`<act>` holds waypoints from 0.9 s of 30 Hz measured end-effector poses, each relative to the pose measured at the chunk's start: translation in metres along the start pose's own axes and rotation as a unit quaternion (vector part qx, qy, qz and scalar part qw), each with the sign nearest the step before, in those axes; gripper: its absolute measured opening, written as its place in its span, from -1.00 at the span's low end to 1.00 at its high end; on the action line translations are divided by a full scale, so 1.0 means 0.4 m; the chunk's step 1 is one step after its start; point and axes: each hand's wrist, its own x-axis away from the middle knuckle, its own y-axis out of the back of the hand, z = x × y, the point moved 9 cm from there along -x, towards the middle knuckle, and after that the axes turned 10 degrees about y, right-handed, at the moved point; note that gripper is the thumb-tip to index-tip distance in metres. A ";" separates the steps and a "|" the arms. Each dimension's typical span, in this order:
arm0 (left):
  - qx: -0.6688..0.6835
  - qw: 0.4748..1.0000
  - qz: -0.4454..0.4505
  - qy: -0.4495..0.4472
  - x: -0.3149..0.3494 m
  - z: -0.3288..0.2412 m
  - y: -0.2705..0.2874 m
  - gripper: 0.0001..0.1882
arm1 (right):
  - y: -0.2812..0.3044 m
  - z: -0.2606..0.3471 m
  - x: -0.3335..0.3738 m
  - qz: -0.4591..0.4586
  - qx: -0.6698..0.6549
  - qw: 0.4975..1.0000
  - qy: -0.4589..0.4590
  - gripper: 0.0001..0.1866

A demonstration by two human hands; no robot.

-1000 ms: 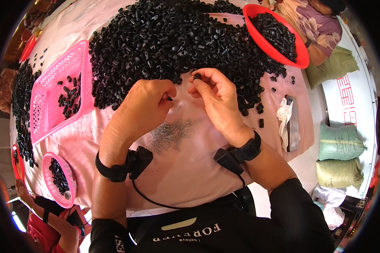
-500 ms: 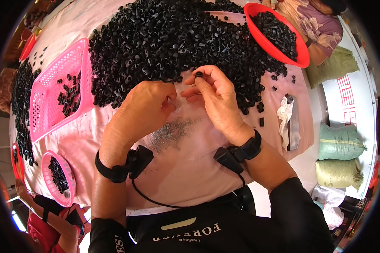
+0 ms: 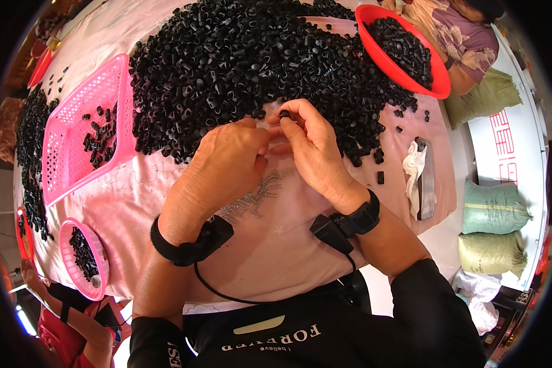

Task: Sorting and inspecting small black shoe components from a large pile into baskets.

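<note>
Between the thumb and index finger of my right hand [image 3: 313,150] is a small black plastic cap [image 3: 284,114], its other fingers loosely curled. My left hand [image 3: 227,156] is closed, back upward, with its fingertips turned toward the right hand and close to it. Whatever those left fingers pinch is hidden. A scatter of tiny silvery metal pieces [image 3: 251,201] lies on the pink cloth [image 3: 264,251] below my hands. Just beyond them rises a large heap of small black plastic parts [image 3: 245,67].
A pink rectangular basket [image 3: 124,104] with some black parts stands left of the heap, a round pink basket [image 3: 106,270] nearer. A red basin [image 3: 438,86] of black parts sits far right, beside another person [image 3: 466,43]. A white rag [image 3: 414,165] lies by a dark-edged tray [image 3: 428,184].
My left hand has moved right and closed in on the right hand. The right hand has shifted slightly left, still pinching the black cap.
</note>
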 end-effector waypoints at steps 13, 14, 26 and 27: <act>0.172 0.982 -0.005 0.075 -0.027 0.032 0.073 -0.91 | -0.008 -0.014 0.005 0.016 0.003 1.000 -0.023 -0.85; 0.168 0.984 -0.033 0.047 -0.028 0.029 0.075 -0.89 | -0.008 -0.015 0.006 0.009 -0.003 1.000 -0.024 -0.85; 0.132 0.988 -0.072 0.031 -0.029 0.015 0.078 -0.83 | -0.011 -0.014 0.003 0.031 0.011 0.999 0.005 -0.81; 0.133 0.988 -0.071 0.036 -0.029 0.018 0.077 -0.84 | -0.013 -0.014 0.003 0.032 0.010 0.999 0.005 -0.81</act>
